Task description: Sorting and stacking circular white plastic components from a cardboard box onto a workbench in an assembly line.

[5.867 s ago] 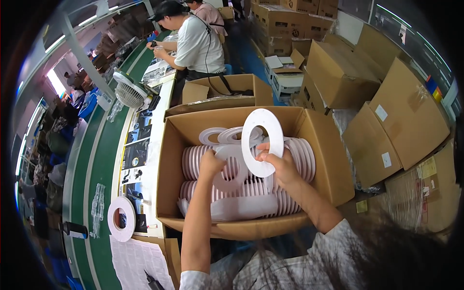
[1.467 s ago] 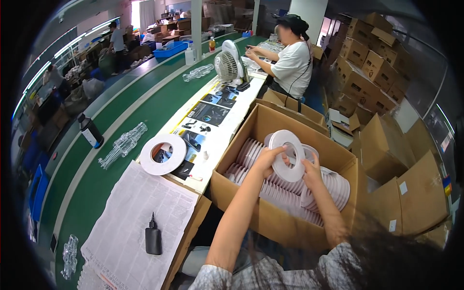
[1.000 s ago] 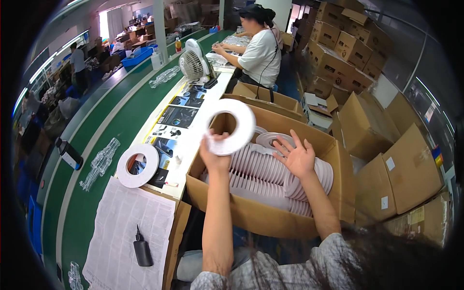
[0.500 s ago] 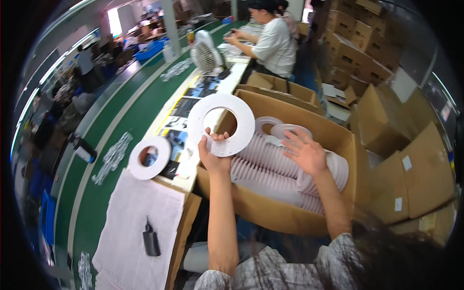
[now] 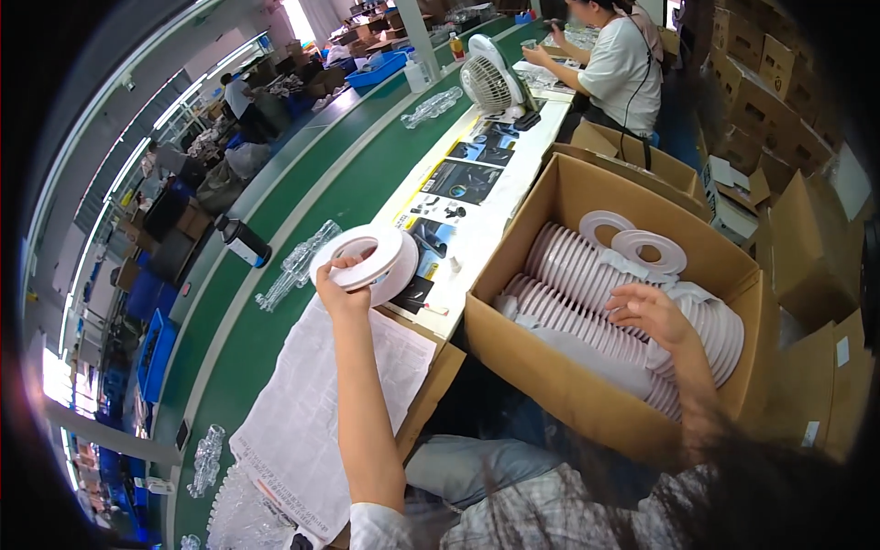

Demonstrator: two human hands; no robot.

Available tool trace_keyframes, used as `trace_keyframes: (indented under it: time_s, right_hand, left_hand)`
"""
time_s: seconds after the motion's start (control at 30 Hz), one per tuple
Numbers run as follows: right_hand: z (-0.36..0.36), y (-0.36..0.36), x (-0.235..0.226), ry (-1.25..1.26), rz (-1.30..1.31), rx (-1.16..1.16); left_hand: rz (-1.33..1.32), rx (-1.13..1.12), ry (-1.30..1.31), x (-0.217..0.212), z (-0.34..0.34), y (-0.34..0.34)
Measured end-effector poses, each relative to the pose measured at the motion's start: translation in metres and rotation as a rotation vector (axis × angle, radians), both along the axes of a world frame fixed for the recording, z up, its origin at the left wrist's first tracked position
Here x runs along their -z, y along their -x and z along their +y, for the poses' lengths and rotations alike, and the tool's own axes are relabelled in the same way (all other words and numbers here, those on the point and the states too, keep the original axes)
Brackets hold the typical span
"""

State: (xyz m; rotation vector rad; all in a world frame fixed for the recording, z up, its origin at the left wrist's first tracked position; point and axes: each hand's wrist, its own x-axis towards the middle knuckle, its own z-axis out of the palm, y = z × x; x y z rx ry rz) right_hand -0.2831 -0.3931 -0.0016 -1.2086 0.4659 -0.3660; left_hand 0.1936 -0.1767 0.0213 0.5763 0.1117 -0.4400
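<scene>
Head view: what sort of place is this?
Probably a factory assembly or packing floor: a long green conveyor-like line, an open carton filled with rows of white rings, and stacked cardboard boxes.

The left hand (image 5: 344,289) has carried its white ring (image 5: 386,258) from above the box's (image 5: 550,376) left edge to the counter's (image 5: 500,211) near end, tipping it flatter; it now partly hides the second ring (image 5: 401,278). The right hand's (image 5: 653,316) spread fingers have drawn closer together, pointing toward the box's left edge.
</scene>
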Motion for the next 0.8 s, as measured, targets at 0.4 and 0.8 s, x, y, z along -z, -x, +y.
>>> trace_keyframes:
  time_s: [0.4, 0.8]
  right_hand:
    - [-0.004, 0.002, 0.004, 0.058, 0.082, 0.073]
    - [-0.009, 0.000, 0.018, 0.157, 0.052, 0.240]
  left_hand:
    - [-0.497, -0.186, -0.905, 0.020, 0.003, -0.020]
    - [-2.035, 0.282, -1.662, -0.003, -0.031, 0.013]
